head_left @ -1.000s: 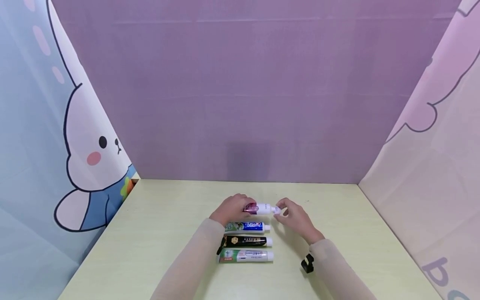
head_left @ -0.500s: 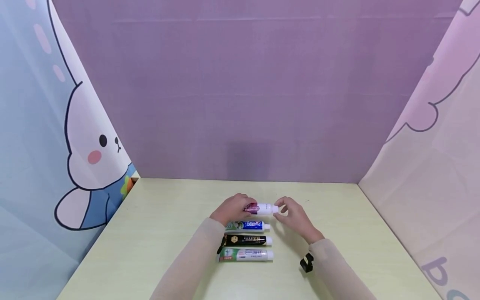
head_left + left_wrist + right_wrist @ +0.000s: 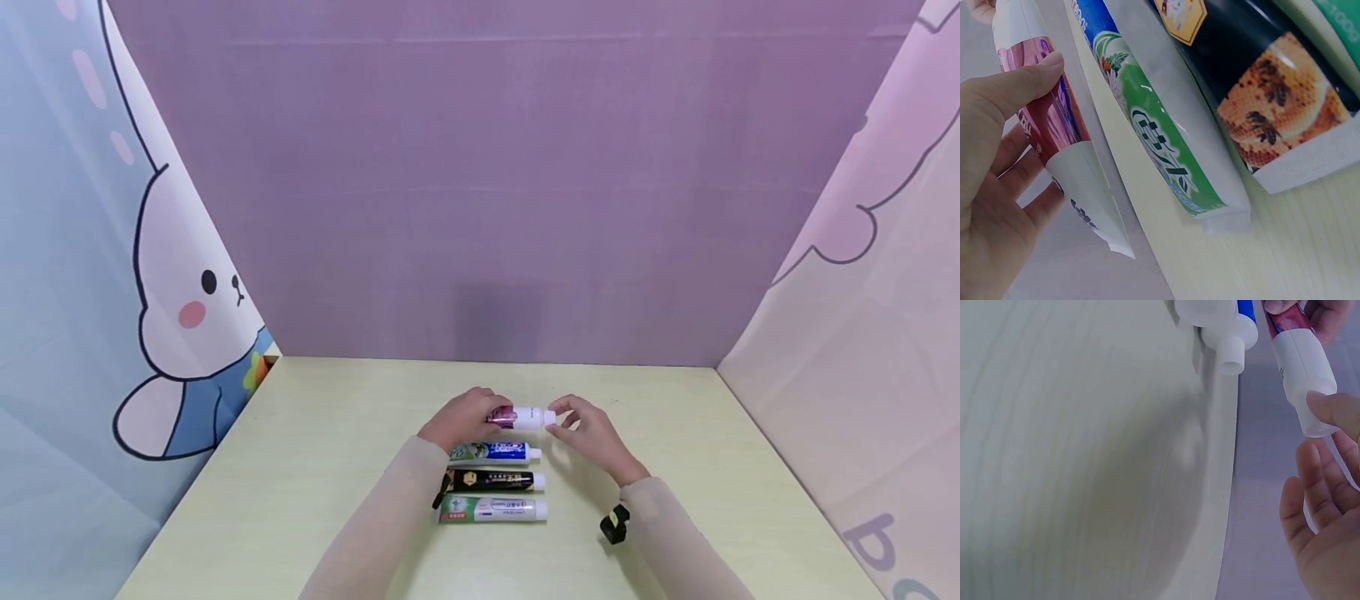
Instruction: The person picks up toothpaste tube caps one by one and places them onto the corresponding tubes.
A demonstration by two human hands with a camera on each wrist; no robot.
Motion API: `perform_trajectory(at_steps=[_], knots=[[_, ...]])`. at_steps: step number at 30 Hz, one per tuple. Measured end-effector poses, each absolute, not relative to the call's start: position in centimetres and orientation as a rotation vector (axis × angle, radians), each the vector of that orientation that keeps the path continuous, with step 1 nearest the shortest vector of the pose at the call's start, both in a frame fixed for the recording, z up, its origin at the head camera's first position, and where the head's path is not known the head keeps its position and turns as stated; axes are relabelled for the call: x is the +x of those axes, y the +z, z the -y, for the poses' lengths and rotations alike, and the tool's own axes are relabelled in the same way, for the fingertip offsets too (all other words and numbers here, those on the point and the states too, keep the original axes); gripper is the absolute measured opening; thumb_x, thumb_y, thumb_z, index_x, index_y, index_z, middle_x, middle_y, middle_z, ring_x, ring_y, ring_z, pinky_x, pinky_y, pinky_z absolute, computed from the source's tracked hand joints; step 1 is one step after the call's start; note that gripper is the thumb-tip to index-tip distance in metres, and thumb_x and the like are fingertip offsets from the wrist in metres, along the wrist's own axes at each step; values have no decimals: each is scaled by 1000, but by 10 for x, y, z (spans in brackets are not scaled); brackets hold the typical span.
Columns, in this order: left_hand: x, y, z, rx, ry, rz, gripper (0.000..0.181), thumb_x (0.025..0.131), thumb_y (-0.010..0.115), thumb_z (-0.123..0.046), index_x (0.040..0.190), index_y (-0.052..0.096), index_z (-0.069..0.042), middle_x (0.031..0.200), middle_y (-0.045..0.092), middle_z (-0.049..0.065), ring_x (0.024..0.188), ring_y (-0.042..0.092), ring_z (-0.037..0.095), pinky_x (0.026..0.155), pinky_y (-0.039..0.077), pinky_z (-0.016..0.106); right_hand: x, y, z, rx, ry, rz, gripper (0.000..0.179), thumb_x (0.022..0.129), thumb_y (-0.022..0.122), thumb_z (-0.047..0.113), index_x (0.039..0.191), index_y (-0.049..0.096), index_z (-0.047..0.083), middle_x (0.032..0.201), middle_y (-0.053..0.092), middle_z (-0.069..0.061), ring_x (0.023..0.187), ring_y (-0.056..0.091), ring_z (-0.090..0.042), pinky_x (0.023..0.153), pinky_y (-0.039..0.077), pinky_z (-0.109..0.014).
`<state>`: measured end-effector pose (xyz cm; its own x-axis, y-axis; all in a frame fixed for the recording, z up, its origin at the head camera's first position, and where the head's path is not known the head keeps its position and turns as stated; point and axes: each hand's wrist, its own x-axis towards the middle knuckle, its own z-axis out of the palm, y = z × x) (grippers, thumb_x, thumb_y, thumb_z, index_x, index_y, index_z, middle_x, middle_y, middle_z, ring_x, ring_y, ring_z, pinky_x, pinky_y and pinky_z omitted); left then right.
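My left hand (image 3: 465, 415) grips a white and red toothpaste tube (image 3: 1054, 125) around its body, thumb on the near side. The tube is held level above the table, its white cap (image 3: 1315, 420) pointing right. With thumb and fingers, my right hand (image 3: 596, 433) pinches that cap, which sits against the tube's end. Beneath the tube, in a row, lie a blue and green toothpaste tube (image 3: 498, 452), a black one (image 3: 495, 481) with a honeycomb picture, and a green and white one (image 3: 498, 510). My left forearm partly hides their left ends.
The pale wooden table (image 3: 337, 467) ends at a purple backdrop (image 3: 480, 192). A blue cartoon curtain (image 3: 60, 333) hangs on the left, a pale pink one (image 3: 870, 375) on the right. A black strap piece (image 3: 615, 525) is at my right wrist.
The cap has shifted slightly left against the tube's end, covering the narrow neck that showed a second ago. My right fingers moved with it; the left hand and the row of tubes stay put.
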<state>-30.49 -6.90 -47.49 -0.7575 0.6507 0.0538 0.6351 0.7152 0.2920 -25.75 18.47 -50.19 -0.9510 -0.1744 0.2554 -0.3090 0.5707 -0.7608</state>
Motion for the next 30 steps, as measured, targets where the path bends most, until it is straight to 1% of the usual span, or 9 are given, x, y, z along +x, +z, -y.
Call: perform_trajectory(at_steps=[3, 8, 12, 17, 19, 21, 23, 26, 30], knots=[[-304, -474, 69, 1068, 458, -2860, 38, 93, 74, -25, 130, 67, -19, 112, 67, -3, 98, 58, 11, 96, 50, 32, -258, -502, -187, 390, 1363, 2660, 25, 88, 79, 14, 111, 68, 15, 101, 67, 0, 86, 62, -21, 66, 53, -29], [-304, -474, 70, 1088, 462, -2865, 39, 94, 74, -26, 131, 67, -19, 114, 67, -3, 100, 59, 12, 96, 50, 32, -259, -504, -187, 376, 1378, 2677, 26, 95, 71, 22, 119, 67, 11, 101, 67, -2, 85, 59, -22, 66, 52, -29], [-305, -474, 71, 1114, 459, -2866, 39, 93, 74, -24, 131, 66, -18, 114, 67, -2, 99, 59, 12, 95, 51, 32, -259, -505, -184, 344, 1375, 2699, 30, 100, 65, 29, 121, 67, 8, 97, 65, -2, 80, 56, -17, 64, 49, -28], [-305, -475, 72, 1100, 463, -2863, 39, 93, 75, -26, 130, 67, -19, 113, 67, -3, 99, 58, 12, 96, 51, 32, -259, -504, -181, 320, 1368, 2725, 33, 100, 63, 33, 121, 67, 8, 94, 64, 0, 77, 56, -15, 65, 49, -29], [-304, -475, 72, 1087, 483, -2859, 39, 93, 75, -26, 131, 67, -19, 113, 68, -3, 99, 59, 12, 97, 51, 32, -258, -504, -181, 324, 1368, 2731, 35, 100, 62, 35, 124, 66, 8, 96, 65, -1, 80, 57, -16, 67, 49, -31], [-304, -475, 73, 1079, 499, -2857, 40, 92, 75, -26, 131, 67, -19, 114, 68, -3, 100, 59, 12, 97, 51, 33, -256, -504, -182, 334, 1381, 2736, 40, 100, 63, 35, 129, 63, 8, 102, 66, -4, 84, 58, -18, 70, 50, -32], [-304, -475, 74, 1075, 506, -2855, 39, 93, 75, -27, 131, 67, -20, 115, 68, -3, 101, 60, 12, 98, 51, 34, -256, -504, -183, 353, 1409, 2729, 44, 99, 66, 34, 134, 59, 9, 110, 66, -8, 88, 60, -20, 72, 51, -33], [-305, -476, 74, 1073, 511, -2858, 39, 93, 75, -28, 130, 67, -20, 115, 68, -3, 102, 60, 13, 99, 50, 35, -256, -506, -186, 397, 1470, 2700, 48, 96, 71, 25, 138, 54, 10, 122, 63, -12, 94, 62, -24, 73, 54, -33], [-305, -476, 73, 1082, 514, -2859, 38, 93, 75, -28, 129, 68, -20, 114, 68, -4, 100, 59, 12, 98, 51, 34, -257, -509, -189, 454, 1477, 2653, 42, 93, 73, 11, 131, 57, 12, 125, 62, -12, 96, 65, -28, 71, 56, -31]])
